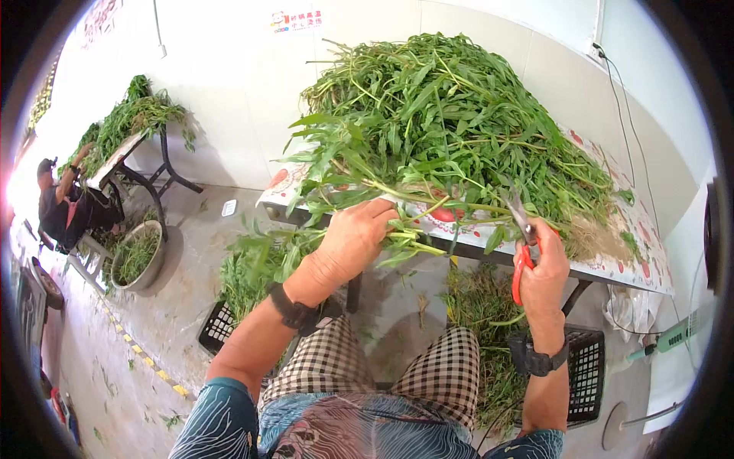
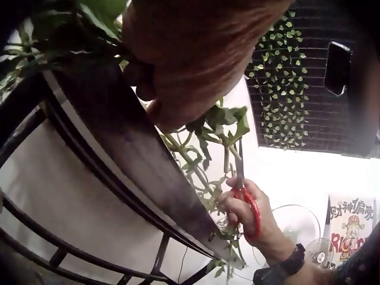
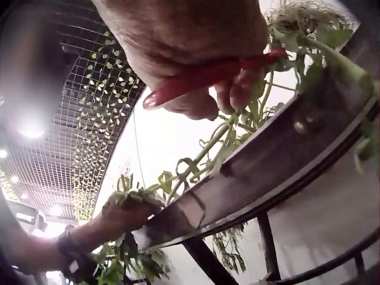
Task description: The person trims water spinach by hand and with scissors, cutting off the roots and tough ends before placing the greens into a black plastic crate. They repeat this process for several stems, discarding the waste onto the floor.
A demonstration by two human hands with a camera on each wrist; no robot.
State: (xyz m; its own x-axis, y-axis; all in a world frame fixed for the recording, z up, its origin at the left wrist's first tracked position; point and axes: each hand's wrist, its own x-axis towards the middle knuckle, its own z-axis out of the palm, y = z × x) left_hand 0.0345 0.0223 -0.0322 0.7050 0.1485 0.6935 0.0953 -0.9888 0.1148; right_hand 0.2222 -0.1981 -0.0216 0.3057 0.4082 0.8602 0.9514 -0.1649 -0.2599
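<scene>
My left hand (image 1: pixel 353 241) grips a bunch of green leafy stems (image 1: pixel 405 197) in front of the table edge. Long stalks stick out of the bunch to the right, towards the scissors (image 1: pixel 518 277). My right hand (image 1: pixel 544 268) holds these scissors by their red handles, metal blades pointing up and away, close to the stalk ends. In the left wrist view the blade of the scissors (image 2: pixel 240 160) stands beside a leafy stem. The right wrist view shows the red handle (image 3: pixel 196 82) under my right palm. Behind both hands rises a large heap of the same plants (image 1: pixel 451 107).
A patterned cloth covers the table (image 1: pixel 650 269). Below stand a black crate (image 1: pixel 218 329) at left, with greens above it, and another black crate (image 1: pixel 587 375) at right, beside cut stems (image 1: pixel 489 306). Far left, a person (image 1: pixel 65 203) sits by a second table and a tub (image 1: pixel 157 264).
</scene>
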